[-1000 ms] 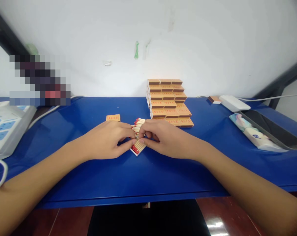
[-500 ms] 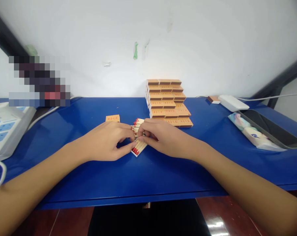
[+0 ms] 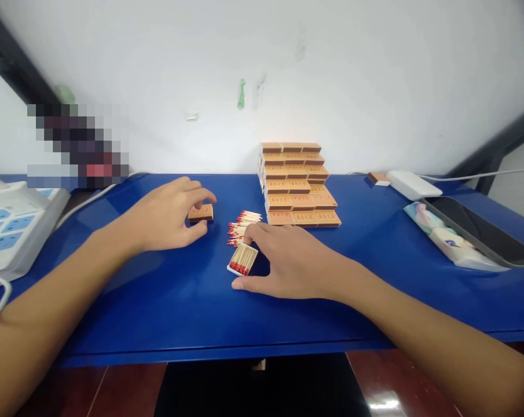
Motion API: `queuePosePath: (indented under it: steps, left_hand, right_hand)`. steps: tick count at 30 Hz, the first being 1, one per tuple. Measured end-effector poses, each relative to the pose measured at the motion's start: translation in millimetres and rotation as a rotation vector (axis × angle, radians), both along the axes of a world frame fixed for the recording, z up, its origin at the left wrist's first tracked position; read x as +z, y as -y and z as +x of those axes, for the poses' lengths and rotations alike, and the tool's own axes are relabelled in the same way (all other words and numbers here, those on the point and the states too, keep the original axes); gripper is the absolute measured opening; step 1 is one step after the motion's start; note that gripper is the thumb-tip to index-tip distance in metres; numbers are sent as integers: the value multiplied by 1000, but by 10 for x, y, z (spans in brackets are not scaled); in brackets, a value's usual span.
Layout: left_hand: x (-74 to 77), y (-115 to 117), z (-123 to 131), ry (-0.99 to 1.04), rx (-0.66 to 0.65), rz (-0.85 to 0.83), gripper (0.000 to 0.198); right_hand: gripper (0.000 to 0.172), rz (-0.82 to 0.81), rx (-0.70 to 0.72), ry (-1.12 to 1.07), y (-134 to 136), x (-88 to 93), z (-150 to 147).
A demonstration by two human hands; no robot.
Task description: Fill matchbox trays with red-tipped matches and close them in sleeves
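Note:
A white matchbox tray (image 3: 243, 259) filled with red-tipped matches lies tilted at an angle on the blue table. My right hand (image 3: 296, 258) spans it, thumb in front and forefinger behind, with the fingers apart. Just behind the tray is a loose heap of matches (image 3: 238, 230), partly covered by my right fingers. To the left, my left hand (image 3: 175, 213) hovers around an orange matchbox sleeve (image 3: 204, 212). Its thumb and forefinger are spread on either side of that sleeve, and whether they touch it I cannot tell.
Orange matchboxes (image 3: 303, 201) stand in a stepped stack against the wall. On the right are a phone (image 3: 483, 229), a patterned packet (image 3: 450, 240), a white block (image 3: 413, 183) and another matchbox (image 3: 378, 178). A white power strip (image 3: 25, 231) with cables sits at the left.
My left hand has left the tray and moved left and back to the sleeve. My right fingers have spread apart around the tray, which now shows more fully.

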State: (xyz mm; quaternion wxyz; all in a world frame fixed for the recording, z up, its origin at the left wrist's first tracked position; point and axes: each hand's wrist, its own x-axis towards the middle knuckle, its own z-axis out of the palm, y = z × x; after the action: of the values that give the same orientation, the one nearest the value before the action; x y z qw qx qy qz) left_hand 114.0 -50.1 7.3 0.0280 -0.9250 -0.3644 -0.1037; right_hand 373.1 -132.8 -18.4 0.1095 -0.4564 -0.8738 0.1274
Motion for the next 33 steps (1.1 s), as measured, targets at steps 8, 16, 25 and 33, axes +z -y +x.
queuePosePath:
  steps: [8,16,25,33]
  left_hand:
    - [63,-92,-124,-111,75,-134,61]
    - [-22,-162,-130,-103,87,-170,56]
    - [81,-74,-57,5,41,-239,38]
    - [91,-100,-50,112,-17,-311,43]
  right_hand:
    - [59,-82,119,-100,-22,103,118]
    - [37,-55,72,-52,-31,50,53]
    - [15,-46,83,-315,-161,66,156]
    - [29,24,-129,-513,-349,-64,175]
